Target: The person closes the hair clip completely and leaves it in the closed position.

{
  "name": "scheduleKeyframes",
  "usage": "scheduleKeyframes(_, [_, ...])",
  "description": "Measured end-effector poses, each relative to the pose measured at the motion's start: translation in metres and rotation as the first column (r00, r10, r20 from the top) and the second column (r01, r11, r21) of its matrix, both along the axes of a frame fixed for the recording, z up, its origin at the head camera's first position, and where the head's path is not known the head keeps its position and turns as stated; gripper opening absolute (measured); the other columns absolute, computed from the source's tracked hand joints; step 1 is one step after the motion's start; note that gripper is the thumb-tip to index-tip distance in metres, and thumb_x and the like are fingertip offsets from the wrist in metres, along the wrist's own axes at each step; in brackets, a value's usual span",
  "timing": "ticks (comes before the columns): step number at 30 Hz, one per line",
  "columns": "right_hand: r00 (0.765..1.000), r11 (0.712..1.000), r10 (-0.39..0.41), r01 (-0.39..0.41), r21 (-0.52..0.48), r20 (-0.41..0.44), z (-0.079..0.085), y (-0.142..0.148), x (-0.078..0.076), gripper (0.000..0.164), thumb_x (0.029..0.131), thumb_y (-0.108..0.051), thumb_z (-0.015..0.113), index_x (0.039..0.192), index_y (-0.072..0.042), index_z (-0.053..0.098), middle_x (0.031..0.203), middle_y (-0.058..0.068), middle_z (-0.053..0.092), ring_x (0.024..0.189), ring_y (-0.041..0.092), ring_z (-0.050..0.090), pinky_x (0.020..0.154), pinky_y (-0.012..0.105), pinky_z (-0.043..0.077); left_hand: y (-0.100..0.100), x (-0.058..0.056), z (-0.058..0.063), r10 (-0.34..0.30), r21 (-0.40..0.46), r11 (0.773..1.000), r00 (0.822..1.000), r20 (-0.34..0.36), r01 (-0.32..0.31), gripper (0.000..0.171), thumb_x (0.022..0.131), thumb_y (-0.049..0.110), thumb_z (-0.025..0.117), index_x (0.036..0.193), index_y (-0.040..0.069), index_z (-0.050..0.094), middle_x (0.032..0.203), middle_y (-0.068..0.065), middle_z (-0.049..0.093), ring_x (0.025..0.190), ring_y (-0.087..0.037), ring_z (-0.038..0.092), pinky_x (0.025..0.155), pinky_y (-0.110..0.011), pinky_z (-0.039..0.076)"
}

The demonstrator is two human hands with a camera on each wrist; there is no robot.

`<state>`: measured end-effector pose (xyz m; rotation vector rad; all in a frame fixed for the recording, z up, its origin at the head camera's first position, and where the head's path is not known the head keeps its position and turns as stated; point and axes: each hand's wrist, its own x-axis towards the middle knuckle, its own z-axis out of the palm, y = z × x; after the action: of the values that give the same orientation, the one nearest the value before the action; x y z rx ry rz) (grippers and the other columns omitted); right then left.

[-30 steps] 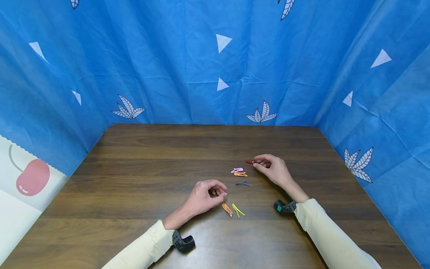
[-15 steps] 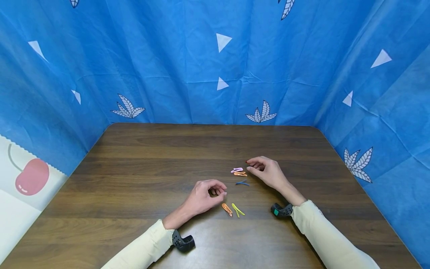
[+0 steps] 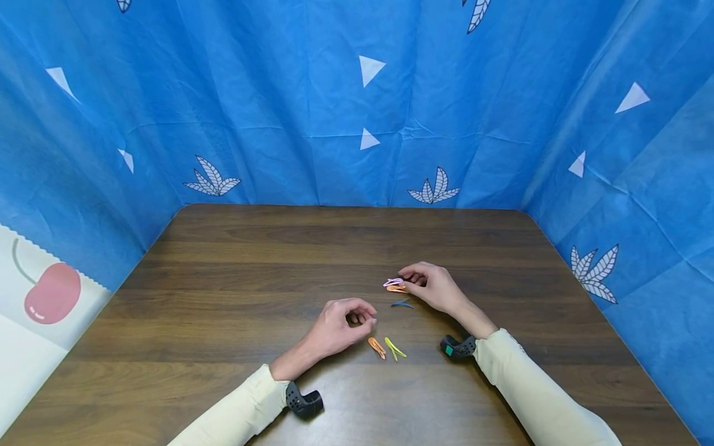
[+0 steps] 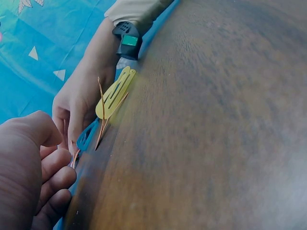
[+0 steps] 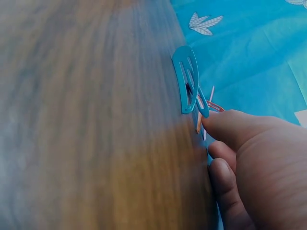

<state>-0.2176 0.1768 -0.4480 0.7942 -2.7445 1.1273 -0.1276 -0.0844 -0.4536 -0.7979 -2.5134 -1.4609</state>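
Left hand (image 3: pixel 337 327): loosely curled, holding nothing, beside near orange clip (image 3: pixel 377 348). Right hand (image 3: pixel 436 288): thumb at far orange clip (image 3: pixel 395 289), closer to tabletop's (image 3: pixel 251 254) far edge, beside pink clip (image 3: pixel 393 282); cannot tell whether gripped.

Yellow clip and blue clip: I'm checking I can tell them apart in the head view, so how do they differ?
The yellow clip is bright, while the blue clip is darker against the table.
The yellow clip slants, its fork towards the camera; the blue clip lies more crosswise.
The yellow clip is nearer the camera than the blue clip.
Both show splayed prongs, and neither is held.
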Motion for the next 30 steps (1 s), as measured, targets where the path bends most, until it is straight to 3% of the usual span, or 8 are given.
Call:
scheduleKeyframes(14, [0.998, 0.999, 0.028, -0.026, 0.033, -0.049, -0.0011, -0.0009, 0.0003, 0.018, 0.093, -0.012, 0.077, 0.111, -0.012, 0.079, 0.101, 0.002, 0.071, 0.08, 0.01, 0.063, 0.071, 0.027, 0.055, -0.0001, 0.0011, 0.0009, 0.006, -0.012, 1.0, 1.0, -0.009, -0.006, 0.009, 0.089, 0.01, 0.074, 0.097, 0.01, 0.077, 0.081, 0.007, 0.072, 0.072, 0.0, 0.063, 0.068, -0.023, 0.056])
scheduleKeyframes(30, [0.997, 0.998, -0.045, 0.048, 0.034, -0.066, -0.0023, -0.0034, 0.0001, 0.008, 0.094, -0.02, 0.077, 0.1, -0.016, 0.081, 0.09, -0.004, 0.069, 0.075, 0.009, 0.061, 0.068, 0.025, 0.053, 0.0005, 0.0005, 0.0001, 0.0, -0.009, 1.0, 1.0, -0.029, -0.001, 0.009, 0.089, 0.009, 0.074, 0.097, 0.01, 0.077, 0.08, 0.006, 0.072, 0.072, 0.0, 0.063, 0.067, -0.022, 0.055])
